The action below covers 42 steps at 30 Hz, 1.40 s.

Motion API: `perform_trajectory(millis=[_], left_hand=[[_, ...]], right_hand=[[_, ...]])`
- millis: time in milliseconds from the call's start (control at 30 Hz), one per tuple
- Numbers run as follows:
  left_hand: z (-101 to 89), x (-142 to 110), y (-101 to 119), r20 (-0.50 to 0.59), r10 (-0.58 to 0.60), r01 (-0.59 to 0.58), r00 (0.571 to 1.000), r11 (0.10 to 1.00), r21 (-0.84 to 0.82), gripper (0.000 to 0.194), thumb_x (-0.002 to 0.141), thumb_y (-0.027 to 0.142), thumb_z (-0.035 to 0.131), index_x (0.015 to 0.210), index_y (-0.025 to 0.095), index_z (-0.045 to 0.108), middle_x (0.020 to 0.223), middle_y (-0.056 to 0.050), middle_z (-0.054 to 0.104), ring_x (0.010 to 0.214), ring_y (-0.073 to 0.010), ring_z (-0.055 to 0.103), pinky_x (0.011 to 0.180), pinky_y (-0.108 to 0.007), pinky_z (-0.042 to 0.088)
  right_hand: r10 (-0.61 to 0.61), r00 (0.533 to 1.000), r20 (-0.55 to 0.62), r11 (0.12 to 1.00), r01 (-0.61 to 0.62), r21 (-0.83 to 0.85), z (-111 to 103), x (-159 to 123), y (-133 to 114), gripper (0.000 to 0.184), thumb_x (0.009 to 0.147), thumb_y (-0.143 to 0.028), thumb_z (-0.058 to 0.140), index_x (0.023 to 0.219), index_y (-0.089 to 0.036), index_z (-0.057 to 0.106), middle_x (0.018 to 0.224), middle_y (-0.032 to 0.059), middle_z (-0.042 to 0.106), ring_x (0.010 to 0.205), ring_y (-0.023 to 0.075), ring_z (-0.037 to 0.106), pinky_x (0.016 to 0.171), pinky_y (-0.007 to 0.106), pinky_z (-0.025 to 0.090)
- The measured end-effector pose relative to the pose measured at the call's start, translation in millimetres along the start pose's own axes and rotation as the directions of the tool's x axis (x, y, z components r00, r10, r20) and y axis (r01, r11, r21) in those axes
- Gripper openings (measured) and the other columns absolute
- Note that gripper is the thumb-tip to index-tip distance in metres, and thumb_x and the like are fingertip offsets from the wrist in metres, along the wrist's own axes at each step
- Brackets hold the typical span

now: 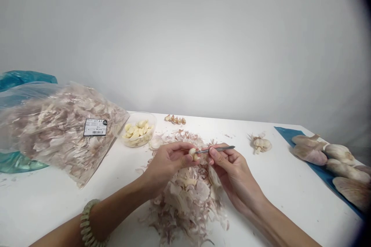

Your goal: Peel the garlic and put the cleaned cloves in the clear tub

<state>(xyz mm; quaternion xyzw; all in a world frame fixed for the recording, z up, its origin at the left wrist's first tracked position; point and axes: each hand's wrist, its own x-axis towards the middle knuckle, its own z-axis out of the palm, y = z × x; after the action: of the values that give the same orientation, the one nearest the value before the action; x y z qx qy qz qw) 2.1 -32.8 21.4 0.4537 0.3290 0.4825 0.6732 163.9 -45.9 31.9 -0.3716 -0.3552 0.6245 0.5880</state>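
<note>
Between the fingertips of my left hand (171, 162) is a small garlic clove (193, 153), pale and partly brownish. My right hand (228, 166) pinches a thin metal tool (216, 149), pointed at its right end, with its other end touching or very close to the clove. The tool's exact kind cannot be made out. Below both hands spreads a heap of dry garlic skins (188, 200). Behind my left hand stands a clear plastic tub (136, 144) of peeled cloves (139, 129).
A clear bag (66, 123) full of skins with a price label lies at left. Several unpeeled cloves (175, 119) sit in a row at the back. A partly broken garlic bulb (261, 144) and several whole bulbs (339, 154) on a blue sheet (285, 135) lie at right.
</note>
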Motion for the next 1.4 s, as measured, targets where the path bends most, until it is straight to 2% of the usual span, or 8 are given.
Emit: perform_trajectory(millis=[200,433,667,767,900,1267,1400], left_hand=[[0.6,0.2,2.6,-0.020,0.015,-0.016,1.000,0.998,-0.055,0.026,0.067,0.026,0.077,0.087,0.014,0.065,0.081,-0.001,0.066,0.081,-0.0129,0.064,0.084,-0.031,0.054],[0.3,0.1,2.5,0.003,-0.042,0.042,0.999,0.993,-0.107,0.028,0.066,0.026,0.078,0.087,0.013,0.065,0.085,-0.004,0.067,0.083,-0.0151,0.064,0.088,-0.035,0.053],[-1.7,3.0,4.4,0.080,-0.039,0.051,0.996,0.987,-0.154,0.021,0.076,0.027,0.069,0.091,0.013,0.064,0.087,-0.005,0.066,0.090,-0.0153,0.061,0.091,-0.030,0.047],[-2.5,4.0,5.1,0.133,-0.028,0.048,0.991,0.988,-0.149,0.016,0.083,0.028,0.061,0.086,0.012,0.062,0.089,-0.006,0.063,0.092,-0.0158,0.059,0.090,-0.030,0.045],[-3.4,5.9,4.8,0.203,0.006,0.031,0.979,0.983,-0.180,0.020,0.086,0.031,0.056,0.080,0.013,0.060,0.082,-0.004,0.060,0.083,-0.0134,0.057,0.084,-0.028,0.044],[-8.4,5.7,5.7,0.152,-0.013,0.055,0.988,0.960,-0.276,0.012,0.086,0.024,0.056,0.088,0.013,0.061,0.085,-0.004,0.060,0.082,-0.0117,0.057,0.083,-0.024,0.044],[-7.6,5.7,6.1,0.142,-0.017,0.056,0.990,0.959,-0.277,0.012,0.085,0.022,0.057,0.085,0.012,0.062,0.083,-0.004,0.060,0.080,-0.0116,0.057,0.081,-0.024,0.045]], right_hand=[[-0.036,0.999,0.008,0.999,0.036,-0.010,1.1,-0.8,-2.4,0.022,0.061,-0.031,0.081,0.072,-0.017,0.068,0.054,-0.0033,0.057,0.055,0.0062,0.050,0.057,0.015,0.043],[-0.030,0.999,0.021,0.999,0.030,-0.016,0.7,0.0,-4.8,0.023,0.060,-0.033,0.081,0.071,-0.017,0.068,0.055,-0.0029,0.057,0.056,0.0065,0.050,0.059,0.016,0.043],[-0.008,0.997,0.076,1.000,0.010,-0.023,-1.1,-1.2,-3.7,0.021,0.064,-0.032,0.079,0.073,-0.017,0.067,0.055,-0.0034,0.057,0.056,0.0057,0.049,0.058,0.015,0.041],[-0.006,0.995,0.100,0.998,0.012,-0.059,-1.8,-1.9,-2.6,0.021,0.066,-0.032,0.078,0.074,-0.017,0.066,0.055,-0.0037,0.057,0.057,0.0058,0.049,0.059,0.015,0.041],[0.007,0.992,0.124,0.994,0.007,-0.111,-2.1,-1.6,-1.6,0.021,0.068,-0.032,0.076,0.077,-0.017,0.065,0.055,-0.0041,0.056,0.058,0.0066,0.050,0.062,0.017,0.041],[-0.002,0.991,0.137,0.989,0.023,-0.148,-2.3,-1.8,-3.7,0.020,0.069,-0.033,0.076,0.075,-0.017,0.065,0.053,-0.0041,0.055,0.056,0.0077,0.049,0.060,0.019,0.039],[-0.008,0.990,0.138,0.990,0.027,-0.140,-2.2,-2.0,-4.3,0.020,0.068,-0.032,0.076,0.074,-0.017,0.065,0.054,-0.0036,0.054,0.056,0.0093,0.048,0.059,0.022,0.039]])
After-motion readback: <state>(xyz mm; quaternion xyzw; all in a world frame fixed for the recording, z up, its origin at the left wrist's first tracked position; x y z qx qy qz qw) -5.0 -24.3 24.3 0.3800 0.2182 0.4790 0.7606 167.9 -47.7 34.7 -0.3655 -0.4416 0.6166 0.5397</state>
